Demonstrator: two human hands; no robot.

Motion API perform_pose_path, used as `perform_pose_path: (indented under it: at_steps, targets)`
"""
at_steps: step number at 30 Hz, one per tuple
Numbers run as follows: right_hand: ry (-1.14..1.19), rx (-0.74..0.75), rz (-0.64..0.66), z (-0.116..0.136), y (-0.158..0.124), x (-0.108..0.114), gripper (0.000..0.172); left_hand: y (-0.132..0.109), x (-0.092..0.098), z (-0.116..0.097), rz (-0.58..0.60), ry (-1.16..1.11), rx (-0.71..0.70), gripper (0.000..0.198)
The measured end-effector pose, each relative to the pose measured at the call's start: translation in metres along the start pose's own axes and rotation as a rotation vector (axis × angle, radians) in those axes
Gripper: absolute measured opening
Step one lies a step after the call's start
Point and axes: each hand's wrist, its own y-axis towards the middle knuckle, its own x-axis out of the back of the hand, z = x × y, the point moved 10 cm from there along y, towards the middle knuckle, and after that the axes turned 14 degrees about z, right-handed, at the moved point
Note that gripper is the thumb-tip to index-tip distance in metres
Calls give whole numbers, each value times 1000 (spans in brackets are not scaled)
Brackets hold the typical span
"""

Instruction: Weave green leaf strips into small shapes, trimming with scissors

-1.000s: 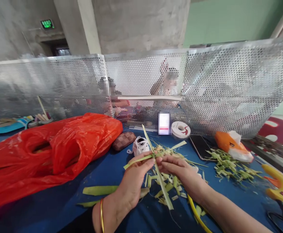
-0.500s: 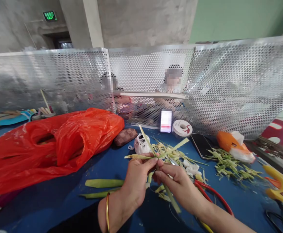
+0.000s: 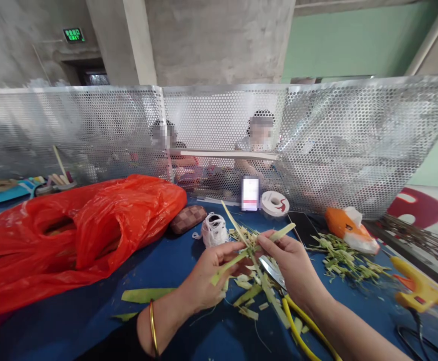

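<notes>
Crossed green leaf strips [image 3: 249, 246] are held above the blue table [image 3: 91, 321]. My left hand [image 3: 207, 273], with a gold bangle on its wrist, pinches the strips where they cross, from the left. My right hand [image 3: 292, 263] pinches one strip from the right, its fingertips close to the left hand's. Below them lie cut leaf scraps [image 3: 252, 296] and scissors with yellow handles [image 3: 297, 321].
A big red plastic bag [image 3: 72, 235] fills the left. A brown pouch [image 3: 187, 219], a ball of white string [image 3: 214, 229], a tape roll [image 3: 275, 203], a dark phone [image 3: 301, 223] and a yellow glue gun [image 3: 422, 291] lie around. Other people sit behind a perforated metal screen [image 3: 354, 145].
Both hands have shifted a little right and up with the strips. The strip from the left hand now slants upward to the right, and the yellow-handled scissors show below.
</notes>
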Motion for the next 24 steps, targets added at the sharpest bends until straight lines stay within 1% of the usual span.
perform_pose_path:
  at_steps: [3,5,7,9,10,13,16,19,22,24]
  targets:
    - [-161,31,-32,12,0,7,25,-1,15,8,-46,-105,79,35]
    - [-251,33,-19,15,-1,6,24,-3,9,13,9,-181,159,32]
    - [-290,41,7,16,-2,0,24,-5,-2,15,66,-188,215,40]
    - [-292,52,47,14,-3,-8,24,-6,-8,16,57,-112,240,41]
    - [-296,55,62,13,-5,-12,23,-7,-8,18,22,-74,254,40]
    - [-340,61,71,11,-9,-19,21,-8,-4,25,-82,-37,258,34]
    - [-421,128,59,18,-12,-20,19,-8,3,28,-149,-28,251,31]
    - [-479,188,62,27,-14,-21,19,-9,4,29,-144,4,273,31]
    - [-458,154,84,25,-14,-22,21,-10,2,29,-132,38,296,28]
    - [-426,118,81,20,-13,-21,27,-11,-1,29,-118,32,294,24]
